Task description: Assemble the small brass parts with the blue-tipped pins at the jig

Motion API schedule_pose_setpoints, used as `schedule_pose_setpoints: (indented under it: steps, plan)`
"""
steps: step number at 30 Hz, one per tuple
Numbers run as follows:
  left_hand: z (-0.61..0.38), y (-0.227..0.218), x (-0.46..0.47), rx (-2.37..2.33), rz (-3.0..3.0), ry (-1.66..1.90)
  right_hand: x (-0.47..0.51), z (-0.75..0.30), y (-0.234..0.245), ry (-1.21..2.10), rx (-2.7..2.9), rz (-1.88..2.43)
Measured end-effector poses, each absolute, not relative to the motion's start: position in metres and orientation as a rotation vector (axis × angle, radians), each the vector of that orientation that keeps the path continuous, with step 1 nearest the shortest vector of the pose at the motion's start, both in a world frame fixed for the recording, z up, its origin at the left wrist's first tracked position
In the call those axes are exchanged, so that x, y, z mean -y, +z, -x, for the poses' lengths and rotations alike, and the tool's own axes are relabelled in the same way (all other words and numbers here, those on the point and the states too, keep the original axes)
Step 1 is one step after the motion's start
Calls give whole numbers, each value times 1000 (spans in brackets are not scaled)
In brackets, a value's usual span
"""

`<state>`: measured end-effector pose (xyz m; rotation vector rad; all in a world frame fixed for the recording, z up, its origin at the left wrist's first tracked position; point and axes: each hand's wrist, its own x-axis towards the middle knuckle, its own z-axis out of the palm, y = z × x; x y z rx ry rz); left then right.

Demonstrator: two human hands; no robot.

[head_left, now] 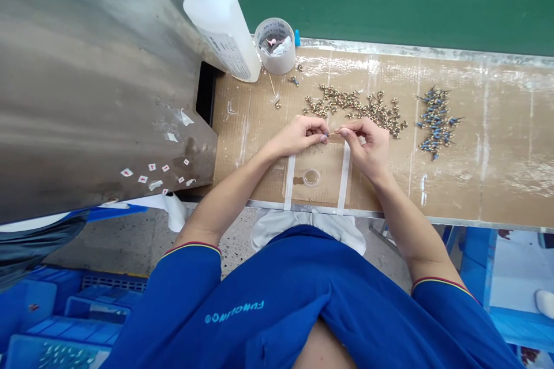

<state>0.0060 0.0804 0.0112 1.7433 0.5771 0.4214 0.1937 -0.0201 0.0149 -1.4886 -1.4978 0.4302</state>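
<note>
My left hand (303, 134) is closed in a pinch over the cardboard-covered bench (497, 184), its fingertips holding something too small to name. My right hand (367, 141) pinches a thin stick (334, 134) whose tip points at the left fingertips. The two hands nearly meet. Just beyond them lies a scatter of several small brass-coloured parts (355, 106). A heap of bluish parts (435, 121) lies further right. A small clear round dish (311, 177) sits on the bench below my hands, between two white tape strips.
A white squeeze bottle with a blue cap (220, 17) and a tape roll holding bits (276, 45) stand at the back left. A large grey metal housing (86, 81) fills the left. Blue crates (64, 311) sit on the floor.
</note>
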Motion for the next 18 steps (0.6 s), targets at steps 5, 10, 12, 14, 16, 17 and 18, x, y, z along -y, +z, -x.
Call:
schedule_pose_setpoints:
  steps: [5,10,12,14,16,17,18]
  plan:
    - [-5,12,-80,-588,-1743,415,22,-194,15,464,1494,1475]
    - [-5,13,-80,-592,-1735,406,22,-195,14,468,1510,1468]
    - [-5,12,-80,-593,-1739,409,21,-195,14,448,1510,1480]
    - [-5,12,-81,-592,-1743,408,21,-196,13,439,1510,1491]
    - [-5,11,-81,-587,-1738,408,21,-196,14,441,1512,1490]
    - [-5,10,-81,-582,-1733,411,20,-196,14,445,1512,1482]
    - [-5,10,-81,-577,-1726,415,20,-196,15,449,1512,1471]
